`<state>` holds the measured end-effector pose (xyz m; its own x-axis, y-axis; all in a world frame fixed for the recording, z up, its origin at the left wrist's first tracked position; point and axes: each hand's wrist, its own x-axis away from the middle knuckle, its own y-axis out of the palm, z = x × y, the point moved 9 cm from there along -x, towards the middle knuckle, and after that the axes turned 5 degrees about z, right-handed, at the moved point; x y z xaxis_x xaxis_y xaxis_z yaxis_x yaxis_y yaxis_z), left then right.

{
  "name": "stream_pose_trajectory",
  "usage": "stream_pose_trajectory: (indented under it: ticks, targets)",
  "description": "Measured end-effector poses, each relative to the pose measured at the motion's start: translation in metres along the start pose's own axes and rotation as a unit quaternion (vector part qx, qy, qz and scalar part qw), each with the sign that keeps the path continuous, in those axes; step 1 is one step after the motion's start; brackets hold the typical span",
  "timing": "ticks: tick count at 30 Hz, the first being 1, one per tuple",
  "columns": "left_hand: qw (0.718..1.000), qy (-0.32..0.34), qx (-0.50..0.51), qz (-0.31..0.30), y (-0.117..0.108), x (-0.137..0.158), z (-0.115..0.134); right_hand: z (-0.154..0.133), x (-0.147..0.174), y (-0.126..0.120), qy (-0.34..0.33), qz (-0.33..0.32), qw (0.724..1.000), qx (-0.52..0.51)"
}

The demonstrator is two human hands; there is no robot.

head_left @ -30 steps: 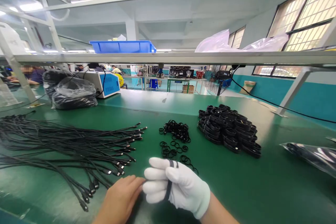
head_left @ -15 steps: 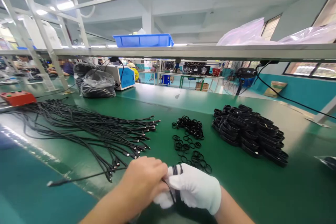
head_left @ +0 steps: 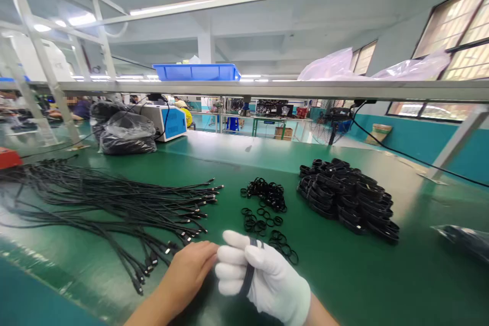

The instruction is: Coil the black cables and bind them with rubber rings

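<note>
My right hand (head_left: 267,277), in a white glove, is closed round a small coil of black cable (head_left: 248,280) that passes across the palm under the thumb. Thin black bands (head_left: 254,242) ring its index finger. My left hand (head_left: 191,270) is bare, back upward, its fingers held together beside the gloved fingertips; whatever lies under them is hidden. To the left, black cables (head_left: 114,198) with small metal-tipped plugs spread over the green table (head_left: 214,163). Loose black rubber rings (head_left: 263,224) and a denser heap of rings (head_left: 267,192) lie beyond the right hand.
Bundled black cable coils (head_left: 347,196) are piled on the right. Further back stand a bagged black bundle (head_left: 128,132) and a blue-and-white machine (head_left: 171,121). A shelf (head_left: 267,90) crosses above, carrying a blue tray (head_left: 196,72). A clear bag (head_left: 462,242) lies far right.
The cable end trailing left from my left hand is gone from view. My left hand has drawn slightly left and down, off the gloved hand, whose fingers and coil show more. The view has shifted right.
</note>
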<state>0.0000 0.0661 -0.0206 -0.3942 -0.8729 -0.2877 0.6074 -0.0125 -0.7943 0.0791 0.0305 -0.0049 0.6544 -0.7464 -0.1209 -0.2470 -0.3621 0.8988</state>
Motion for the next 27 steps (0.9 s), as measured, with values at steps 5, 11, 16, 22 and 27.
stream_pose_trajectory:
  ticks: [5,11,16,22,27]
  targets:
    - [0.975,-0.011,-0.222,-0.026,0.015,0.006,0.009,-0.041,0.003,-0.035,-0.12,0.135,0.983,0.041]
    - [0.949,0.068,-0.309,0.019,0.033,0.018,0.06,-0.041,0.012,-0.071,-0.116,0.27,0.947,0.132]
    - [0.945,0.173,-0.275,0.024,0.009,0.012,0.078,-0.009,0.004,-0.06,-0.019,0.218,0.956,0.194]
    - [0.969,0.143,-0.139,-0.148,-0.016,-0.014,0.065,0.042,0.009,-0.038,0.132,0.081,0.975,0.162]
    - [0.971,0.154,-0.044,-0.175,-0.012,-0.023,0.056,0.06,0.013,-0.052,0.184,0.103,0.964,0.159]
